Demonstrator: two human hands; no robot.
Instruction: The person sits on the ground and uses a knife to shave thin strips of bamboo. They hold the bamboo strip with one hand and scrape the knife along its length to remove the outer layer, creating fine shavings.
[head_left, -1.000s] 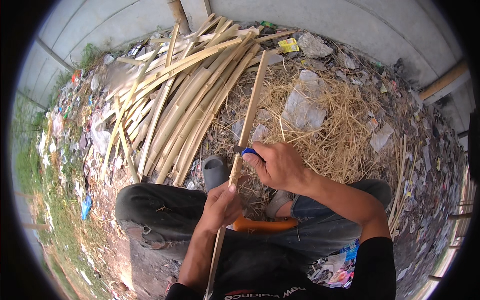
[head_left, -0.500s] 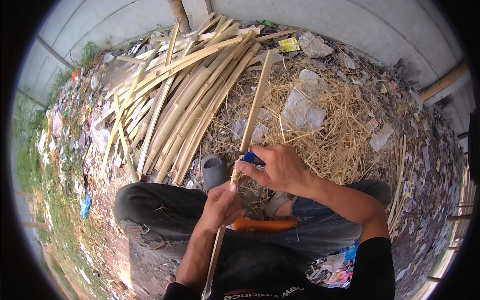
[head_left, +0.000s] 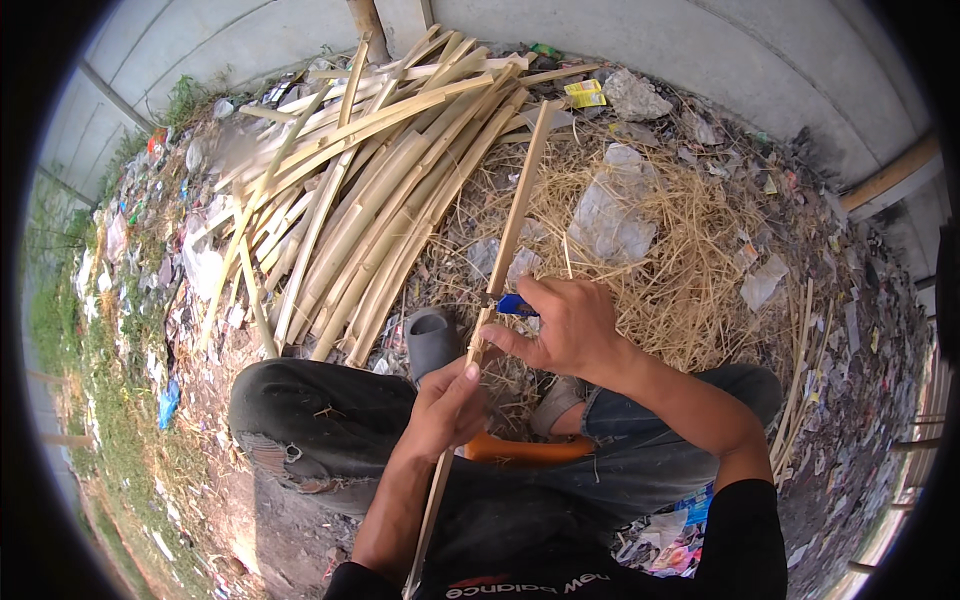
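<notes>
Far left: grass strip [head_left: 70,330] and scattered litter [head_left: 190,260] on dirt; next in, pile of split bamboo slats [head_left: 370,210], pale yellow, fanned out, long axes running lower-left to upper-right toward the concrete wall [head_left: 700,50]; grey slipper [head_left: 432,340] on the ground just below the pile's near end.

Centre: bamboo strip [head_left: 505,240] is the work piece; long, thin, pale tan, flat-faced, roughly straight; long axis near vertical in frame with a slight lean right; far end points up toward the wall and lies over the straw; near end runs down between the knees to the lower frame edge; sits above the lap, right of the slat pile, well apart from it.

Left hand [head_left: 445,405]: closed around the strip at its lower-middle part, thumb up along the strip's face, fingers wrapped behind; firm hold.

Right hand [head_left: 565,325]: just above the left, on the strip's right side; fingers curled on a small blue-handled knife [head_left: 512,305], blade end meeting the strip's edge; blade itself too small to resolve.

Orange handle [head_left: 525,450] lies across the lap under both forearms; what tool it belongs to, cannot tell.

Right: dry straw heap [head_left: 680,260] with clear plastic scraps [head_left: 610,215]; loose thin slivers [head_left: 795,380] on the ground at far right.
</notes>
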